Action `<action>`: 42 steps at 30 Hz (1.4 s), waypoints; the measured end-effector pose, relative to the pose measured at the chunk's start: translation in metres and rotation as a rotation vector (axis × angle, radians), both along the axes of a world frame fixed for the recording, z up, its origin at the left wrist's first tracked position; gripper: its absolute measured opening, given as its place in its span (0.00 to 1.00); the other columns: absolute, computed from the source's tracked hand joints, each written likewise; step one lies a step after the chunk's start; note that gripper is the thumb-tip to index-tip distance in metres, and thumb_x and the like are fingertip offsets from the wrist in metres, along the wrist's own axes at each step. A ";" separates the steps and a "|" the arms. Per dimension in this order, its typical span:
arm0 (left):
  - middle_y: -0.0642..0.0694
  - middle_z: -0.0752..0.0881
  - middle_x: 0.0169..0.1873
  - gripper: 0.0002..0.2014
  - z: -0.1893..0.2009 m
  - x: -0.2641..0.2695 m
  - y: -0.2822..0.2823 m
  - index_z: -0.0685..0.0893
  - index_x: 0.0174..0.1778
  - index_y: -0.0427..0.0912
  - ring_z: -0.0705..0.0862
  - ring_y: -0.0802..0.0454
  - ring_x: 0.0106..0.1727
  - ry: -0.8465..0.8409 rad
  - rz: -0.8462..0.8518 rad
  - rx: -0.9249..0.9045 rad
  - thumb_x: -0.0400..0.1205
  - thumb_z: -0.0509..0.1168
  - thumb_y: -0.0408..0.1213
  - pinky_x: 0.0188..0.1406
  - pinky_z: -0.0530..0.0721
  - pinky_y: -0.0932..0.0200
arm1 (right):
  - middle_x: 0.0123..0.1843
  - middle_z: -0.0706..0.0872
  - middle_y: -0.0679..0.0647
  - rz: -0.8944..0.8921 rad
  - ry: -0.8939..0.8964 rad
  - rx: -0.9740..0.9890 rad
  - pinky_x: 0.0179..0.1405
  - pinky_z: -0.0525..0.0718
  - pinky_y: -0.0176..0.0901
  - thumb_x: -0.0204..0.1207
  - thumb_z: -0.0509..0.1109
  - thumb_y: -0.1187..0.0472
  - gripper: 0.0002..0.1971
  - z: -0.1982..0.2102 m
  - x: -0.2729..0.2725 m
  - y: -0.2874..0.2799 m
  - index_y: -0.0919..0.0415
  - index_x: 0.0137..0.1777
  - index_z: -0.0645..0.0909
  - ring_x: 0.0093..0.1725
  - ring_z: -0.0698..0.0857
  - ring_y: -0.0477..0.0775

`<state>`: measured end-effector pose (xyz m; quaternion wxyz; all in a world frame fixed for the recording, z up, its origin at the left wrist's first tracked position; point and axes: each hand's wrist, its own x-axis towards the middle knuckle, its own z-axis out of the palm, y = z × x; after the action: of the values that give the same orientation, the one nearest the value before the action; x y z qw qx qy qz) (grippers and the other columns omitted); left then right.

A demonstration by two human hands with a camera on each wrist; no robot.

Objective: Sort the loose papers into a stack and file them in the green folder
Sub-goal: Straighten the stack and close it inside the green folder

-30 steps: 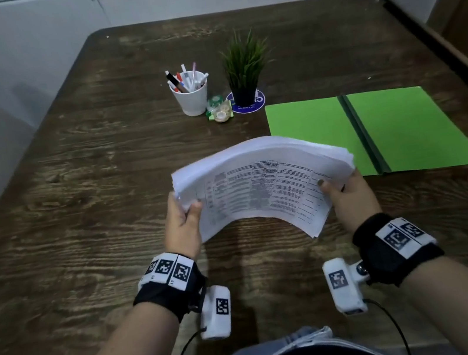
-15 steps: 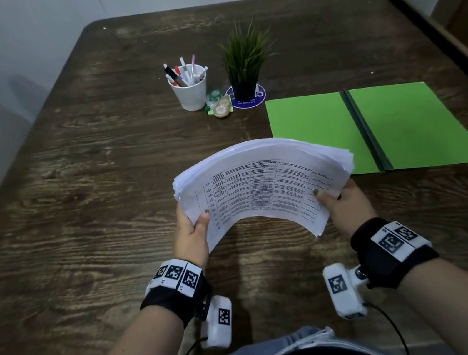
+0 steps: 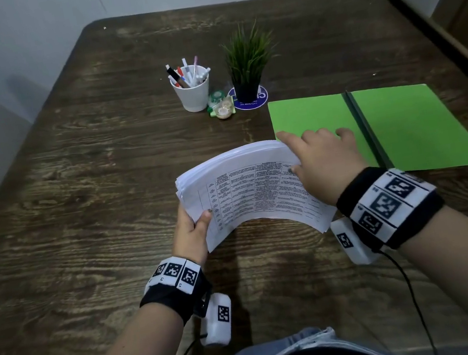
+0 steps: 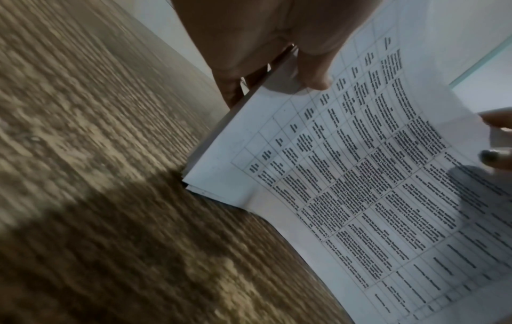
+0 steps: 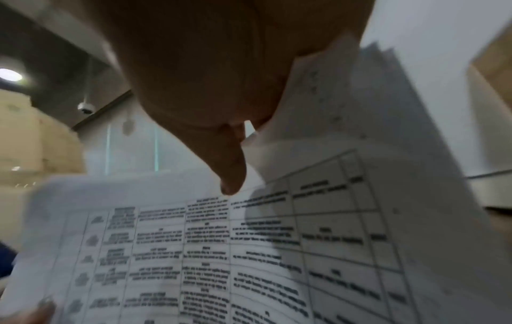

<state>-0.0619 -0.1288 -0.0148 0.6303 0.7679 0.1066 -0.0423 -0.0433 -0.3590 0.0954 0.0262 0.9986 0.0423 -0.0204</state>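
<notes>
Dark wooden counter [image 3: 76, 203] carries the open green folder [image 3: 404, 130] on the right. Both hands hold the paper stack [image 3: 243, 188] bowed above it: the left hand [image 3: 191, 234] pinches one edge, the right hand [image 3: 324, 168] grips the far corner, probably to align the sheets before filing.

Papers [image 4: 360, 186]: printed table, edge pinched by left hand [image 4: 277, 43]; corner on table [image 4: 97, 175]; fingertips [image 4: 496, 160] at right.

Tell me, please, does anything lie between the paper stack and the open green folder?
Nothing visible does. The stack, held in both hands, is right beside the folder, whose open faces lie bare; cup and plant stand farther back.
</notes>
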 end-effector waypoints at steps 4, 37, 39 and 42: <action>0.52 0.82 0.60 0.20 -0.004 0.002 0.001 0.69 0.73 0.48 0.80 0.50 0.64 0.036 -0.035 0.053 0.85 0.60 0.33 0.67 0.77 0.47 | 0.63 0.79 0.56 0.001 -0.065 -0.055 0.69 0.66 0.66 0.82 0.57 0.50 0.24 -0.010 0.003 0.005 0.50 0.76 0.60 0.63 0.76 0.61; 0.42 0.88 0.40 0.16 0.010 0.129 -0.106 0.85 0.36 0.49 0.86 0.43 0.45 0.215 -0.136 0.145 0.86 0.56 0.39 0.47 0.84 0.51 | 0.61 0.86 0.59 -0.724 0.316 1.459 0.50 0.85 0.43 0.72 0.74 0.64 0.19 -0.095 -0.018 -0.176 0.62 0.64 0.80 0.46 0.89 0.48; 0.41 0.88 0.41 0.15 -0.011 0.131 -0.115 0.83 0.35 0.47 0.84 0.44 0.42 0.323 -0.061 0.127 0.86 0.57 0.39 0.36 0.82 0.56 | 0.57 0.89 0.57 -0.788 0.311 1.547 0.54 0.87 0.55 0.51 0.87 0.49 0.36 -0.110 -0.022 -0.200 0.60 0.59 0.82 0.48 0.90 0.55; 0.40 0.89 0.51 0.07 -0.031 0.136 -0.133 0.87 0.42 0.48 0.87 0.43 0.48 0.416 -0.142 0.356 0.81 0.64 0.42 0.50 0.84 0.56 | 0.46 0.93 0.50 -0.854 0.215 1.637 0.46 0.90 0.49 0.25 0.87 0.38 0.52 -0.129 -0.026 -0.229 0.58 0.57 0.82 0.44 0.91 0.52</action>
<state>0.0741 -0.2621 -0.0462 0.4456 0.8468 0.1852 -0.2238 -0.0690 -0.5877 -0.0332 -0.7005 0.6294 -0.3255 -0.0846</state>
